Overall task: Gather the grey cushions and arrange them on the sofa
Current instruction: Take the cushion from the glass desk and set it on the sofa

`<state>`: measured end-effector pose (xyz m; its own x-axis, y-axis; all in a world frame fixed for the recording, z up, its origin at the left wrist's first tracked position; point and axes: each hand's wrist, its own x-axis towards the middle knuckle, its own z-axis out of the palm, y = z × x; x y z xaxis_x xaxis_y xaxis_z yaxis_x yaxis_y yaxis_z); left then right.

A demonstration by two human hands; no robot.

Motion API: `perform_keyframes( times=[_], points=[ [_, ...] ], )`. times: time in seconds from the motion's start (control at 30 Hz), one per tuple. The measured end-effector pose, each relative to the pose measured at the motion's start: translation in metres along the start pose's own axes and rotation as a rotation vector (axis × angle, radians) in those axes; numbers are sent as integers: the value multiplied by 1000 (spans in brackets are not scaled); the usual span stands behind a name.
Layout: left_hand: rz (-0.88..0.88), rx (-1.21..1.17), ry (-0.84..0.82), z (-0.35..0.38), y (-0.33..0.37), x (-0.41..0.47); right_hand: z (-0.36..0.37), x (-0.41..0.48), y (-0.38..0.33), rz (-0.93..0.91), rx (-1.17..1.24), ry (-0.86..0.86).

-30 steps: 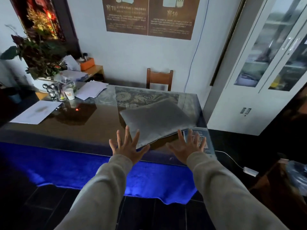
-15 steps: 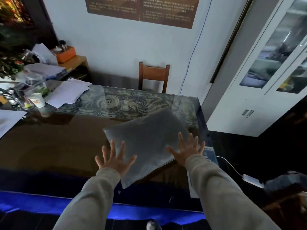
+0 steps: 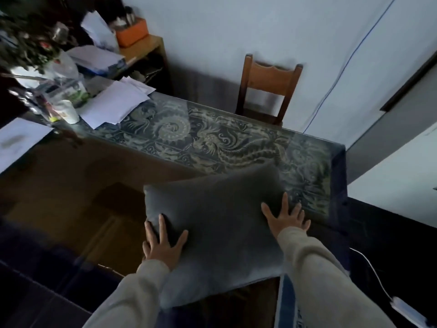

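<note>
No writing can be read anywhere in view: the white paper sheets piled at the far left of the table are too blurred to tell, and so is the blue-and-white printed card lying at the table's near right corner under the right sleeve. The grey rectangular fabric cushion lies flat on the glass-topped table, near its right end, partly over a dark patterned cloth with pale swirling figures that shows beneath the glass. The left hand rests on the cushion's near left edge with fingers spread, the thumb on top of the fabric; the right hand lies at the cushion's right edge, fingers splayed and flat, not closed around it. Both arms wear pale beige sleeves. Beyond the table a brown wooden chair stands against the white wall, with a thin blue cable running down the wall beside it. At the far left are a white paper cup, a clear plastic bag, a leafy potted plant, and an orange box on a small wooden side table. A white cord trails on the dark floor at the right.
</note>
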<state>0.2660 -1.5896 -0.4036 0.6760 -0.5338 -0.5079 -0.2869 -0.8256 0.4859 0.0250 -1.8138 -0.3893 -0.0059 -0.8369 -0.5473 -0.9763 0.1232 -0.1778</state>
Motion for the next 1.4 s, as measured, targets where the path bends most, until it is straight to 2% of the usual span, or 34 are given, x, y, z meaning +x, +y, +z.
perform_keyframes(
  times=[0.03,0.1,0.2,0.4,0.53,0.73,0.77,0.83,0.9,0.93,1.0,1.03,1.17,1.4],
  points=[
    [-19,9,-14,-4,2,0,-5,1,2,6,49,29],
    [-193,-53,-81,-5,0,10,-2,28,-6,-14,121,37],
    [-283,-208,-38,-14,-1,17,1,44,-9,-3,208,63],
    [-291,-300,7,-19,1,12,6,41,-4,7,236,128],
    [-219,-324,46,-30,0,9,-6,30,-10,0,294,149],
    [-178,-368,191,-79,-35,-20,-16,-22,-51,-150,288,114],
    [-195,-391,208,-98,-59,-33,-8,-44,-67,-216,264,93],
    [-207,-374,236,-125,-86,-40,-3,-64,-93,-232,236,44],
    [-270,-393,314,-173,-154,-79,25,-123,-135,-347,150,-18],
    [-266,-376,316,-176,-156,-75,22,-127,-140,-332,139,-33],
    [-343,-422,394,-219,-238,-129,62,-199,-185,-442,32,-103],
    [-351,-419,379,-226,-249,-135,64,-210,-194,-442,-1,-116],
    [-438,-464,460,-276,-368,-227,128,-325,-251,-617,-118,-185],
    [-581,-697,864,-304,-560,-438,266,-553,-313,-1003,-61,-346]
  ],
)
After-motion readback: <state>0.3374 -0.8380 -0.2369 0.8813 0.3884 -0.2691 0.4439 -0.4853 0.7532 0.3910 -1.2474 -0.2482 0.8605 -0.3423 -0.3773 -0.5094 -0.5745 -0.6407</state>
